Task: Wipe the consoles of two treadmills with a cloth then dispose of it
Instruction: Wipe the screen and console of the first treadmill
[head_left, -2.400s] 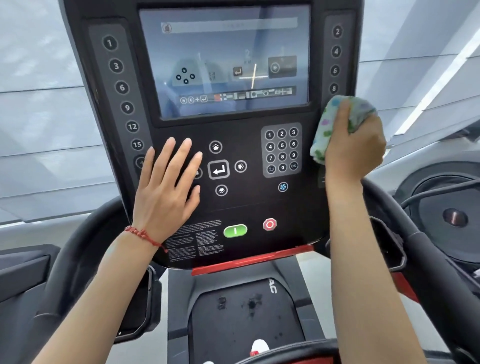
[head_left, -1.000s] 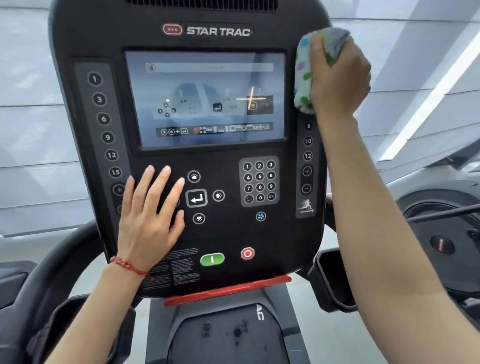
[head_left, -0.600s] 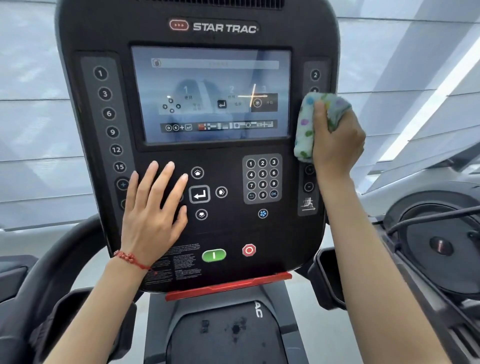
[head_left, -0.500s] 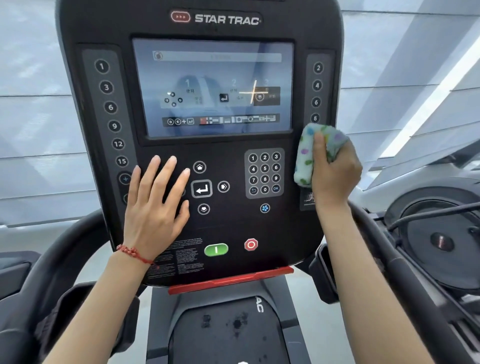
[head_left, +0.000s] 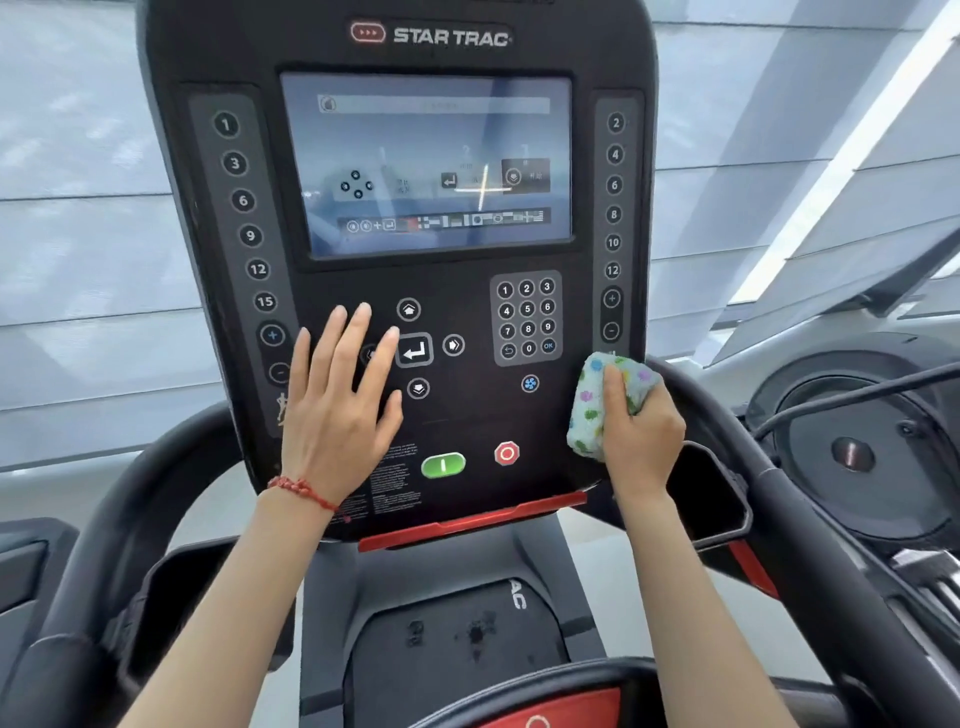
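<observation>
1. Pale wall panels sit behind the console (head_left: 395, 457).
2. I see the cloth (head_left: 589, 402) bunched at its lower right edge, my right hand (head_left: 641, 431) curled round it.
3. My left hand (head_left: 337, 402) lies flat, fingers straight, bracing the lower left.
4. Unwiped keys lie leftward of the cloth.
</observation>
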